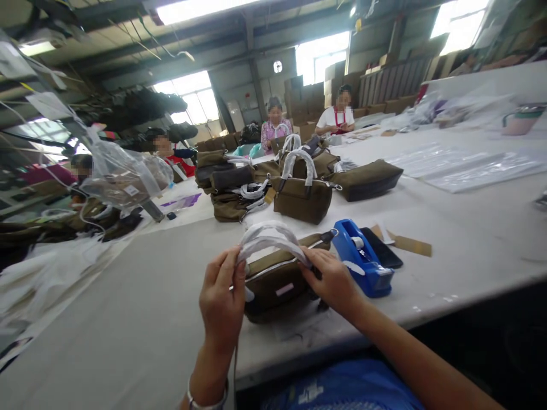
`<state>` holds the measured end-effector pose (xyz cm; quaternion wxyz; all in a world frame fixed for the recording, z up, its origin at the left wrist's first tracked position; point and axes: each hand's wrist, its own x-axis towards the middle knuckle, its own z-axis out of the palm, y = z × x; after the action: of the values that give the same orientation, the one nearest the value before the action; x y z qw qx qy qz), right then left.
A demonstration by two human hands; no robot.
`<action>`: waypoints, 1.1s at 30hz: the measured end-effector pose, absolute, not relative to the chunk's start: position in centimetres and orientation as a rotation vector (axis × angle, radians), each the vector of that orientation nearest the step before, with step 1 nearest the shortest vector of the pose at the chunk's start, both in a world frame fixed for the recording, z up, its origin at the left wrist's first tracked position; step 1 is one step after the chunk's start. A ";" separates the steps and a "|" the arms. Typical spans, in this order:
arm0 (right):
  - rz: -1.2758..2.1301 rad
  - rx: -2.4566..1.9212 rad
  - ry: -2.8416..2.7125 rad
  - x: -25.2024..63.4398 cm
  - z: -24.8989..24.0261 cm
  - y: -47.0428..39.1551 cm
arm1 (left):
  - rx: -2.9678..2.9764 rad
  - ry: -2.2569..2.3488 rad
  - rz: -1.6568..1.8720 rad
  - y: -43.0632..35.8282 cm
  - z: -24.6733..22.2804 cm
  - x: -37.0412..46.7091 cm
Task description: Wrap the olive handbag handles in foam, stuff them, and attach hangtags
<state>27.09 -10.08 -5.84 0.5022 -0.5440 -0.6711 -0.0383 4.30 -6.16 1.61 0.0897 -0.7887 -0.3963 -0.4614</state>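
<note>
An olive-brown handbag (273, 285) with a silver zip and a small pale label sits upright near the table's front edge. Its arched handles (273, 234) are wrapped in whitish film. My left hand (222, 290) pinches the left end of the handles, thumb and fingers closed on the wrapping. At the right end, my right hand (331, 276) grips the handle base, its fingertips partly behind the bag's corner. Just beyond the right hand stands a blue tape dispenser (363, 262), beside the bag.
A dark phone (382, 247) lies behind the dispenser next to brown card strips (412, 246). Several similar bags (302, 199) are grouped farther back. Clear plastic sheets (465, 165) lie at right; a metal post (151, 210) rises at left. Co-workers sit across the table (141, 285).
</note>
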 end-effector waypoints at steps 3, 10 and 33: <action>-0.094 -1.315 -1.644 27.5 -6.5 -10.0 | -2.307 -1.217 -1.276 -5.8 2.5 4.4; -0.019 -1.195 -1.533 27.7 -5.9 -9.7 | -2.580 -0.843 -0.826 -3.3 5.6 6.9; -0.044 -0.934 -1.650 25.8 -3.4 -11.3 | -3.912 -1.883 -0.864 -9.9 9.3 5.7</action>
<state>25.83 -11.28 -3.42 0.5832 -0.4000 -0.7068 -0.0187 5.66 -9.90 9.33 -0.5994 -0.7074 -0.3405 -0.1562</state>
